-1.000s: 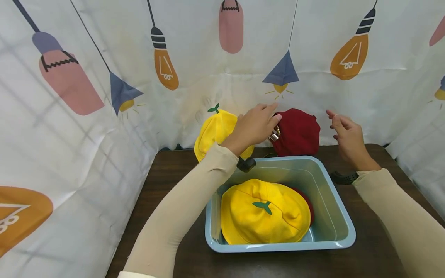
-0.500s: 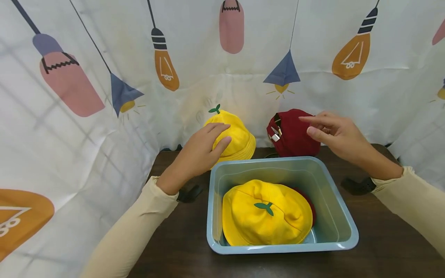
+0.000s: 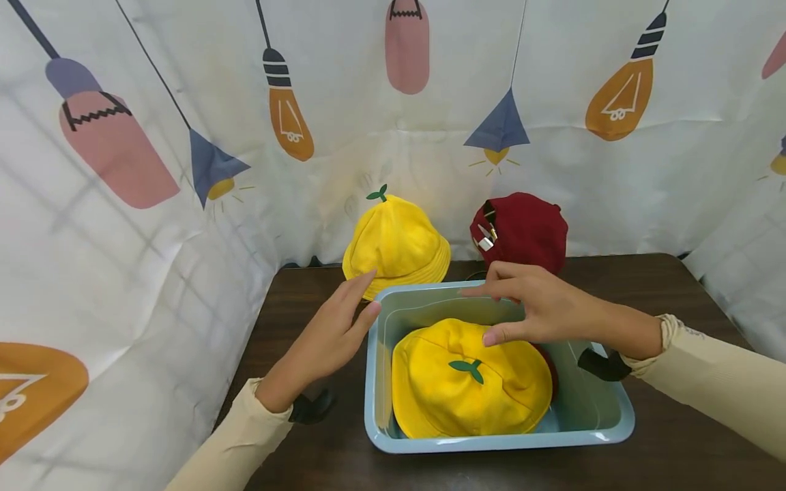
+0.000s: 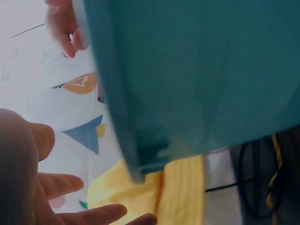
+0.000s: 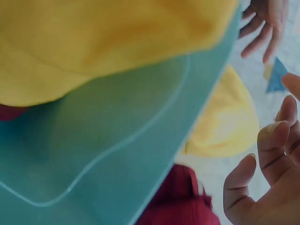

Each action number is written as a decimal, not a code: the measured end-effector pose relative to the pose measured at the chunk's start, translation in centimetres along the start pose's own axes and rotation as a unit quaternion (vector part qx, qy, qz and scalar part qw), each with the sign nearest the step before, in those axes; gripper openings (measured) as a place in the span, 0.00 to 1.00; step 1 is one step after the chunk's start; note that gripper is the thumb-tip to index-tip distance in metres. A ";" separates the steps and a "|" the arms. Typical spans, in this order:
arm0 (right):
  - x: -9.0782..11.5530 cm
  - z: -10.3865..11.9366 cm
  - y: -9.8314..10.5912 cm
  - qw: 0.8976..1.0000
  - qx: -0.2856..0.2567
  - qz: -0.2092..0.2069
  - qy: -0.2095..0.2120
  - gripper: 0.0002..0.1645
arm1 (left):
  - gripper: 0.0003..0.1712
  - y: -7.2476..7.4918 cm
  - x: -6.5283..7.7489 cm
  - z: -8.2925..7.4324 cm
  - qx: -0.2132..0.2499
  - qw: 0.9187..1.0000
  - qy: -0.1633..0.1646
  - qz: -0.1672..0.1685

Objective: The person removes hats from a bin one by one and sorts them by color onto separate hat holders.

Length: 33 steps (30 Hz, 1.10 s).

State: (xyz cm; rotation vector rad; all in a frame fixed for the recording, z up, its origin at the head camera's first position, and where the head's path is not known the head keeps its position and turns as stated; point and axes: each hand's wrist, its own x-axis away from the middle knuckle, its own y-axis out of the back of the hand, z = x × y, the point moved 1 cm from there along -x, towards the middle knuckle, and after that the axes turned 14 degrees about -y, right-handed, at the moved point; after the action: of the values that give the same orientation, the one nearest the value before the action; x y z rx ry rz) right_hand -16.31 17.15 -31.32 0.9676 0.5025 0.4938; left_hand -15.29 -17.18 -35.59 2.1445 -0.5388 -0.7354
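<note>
A yellow hat with a green sprout lies in the light blue plastic bin. Part of something dark red shows under its right side. Over the hat and the bin's back half hovers my right hand, fingers relaxed and thumb apart. My left hand is just outside the bin's left rim, its fingers spread toward it; the left wrist view shows these fingers beside the bin wall. Neither hand holds anything. Behind the bin stand another yellow sprout hat and a dark red cap.
The bin stands on a dark brown table. A white curtain printed with lamps hangs right behind the table and along the left. A dark cable with a yellow-striped cord shows below the bin in the left wrist view.
My left hand has left the red cap's side and come left and down to the bin's left rim. My right hand has moved left and down, from beside the red cap to over the bin.
</note>
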 end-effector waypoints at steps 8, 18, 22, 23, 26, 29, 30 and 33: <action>0.4 0.4 -2.5 0.994 0.038 0.100 -0.002 0.46 | 0.40 -2.5 1.9 0.0 0.062 0.998 0.028 0.006; 0.8 0.5 -3.7 0.988 0.059 0.139 -0.016 0.47 | 0.42 -3.9 2.7 -0.2 0.116 0.992 0.041 0.007; 0.8 0.5 -4.0 0.990 0.049 0.129 0.000 0.43 | 0.42 -4.0 2.9 -0.2 0.127 0.991 0.048 0.013; 0.8 0.4 -4.1 0.991 0.046 0.127 0.005 0.42 | 0.43 -4.1 2.9 -0.2 0.129 0.990 0.050 0.014; 0.7 0.3 -4.4 0.992 0.040 0.118 0.016 0.38 | 0.43 -4.2 3.1 -0.1 0.135 0.989 0.059 0.014; 0.7 0.1 -4.6 0.993 0.036 0.109 0.025 0.35 | 0.42 -4.4 3.2 0.0 0.140 0.988 0.064 0.013; 0.7 0.1 -4.7 0.993 0.035 0.105 0.028 0.34 | 0.42 -4.5 3.2 0.0 0.140 0.988 0.065 0.013; 0.7 0.0 -4.9 0.995 0.023 0.093 0.036 0.33 | 0.42 -4.6 3.2 0.1 0.140 0.988 0.063 0.013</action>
State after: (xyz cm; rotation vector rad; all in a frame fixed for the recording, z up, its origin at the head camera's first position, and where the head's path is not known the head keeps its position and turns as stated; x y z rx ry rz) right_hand -14.94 15.25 -35.68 1.0485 0.4928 0.6895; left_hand -12.40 -16.39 -40.28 2.4203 -0.6309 -0.5289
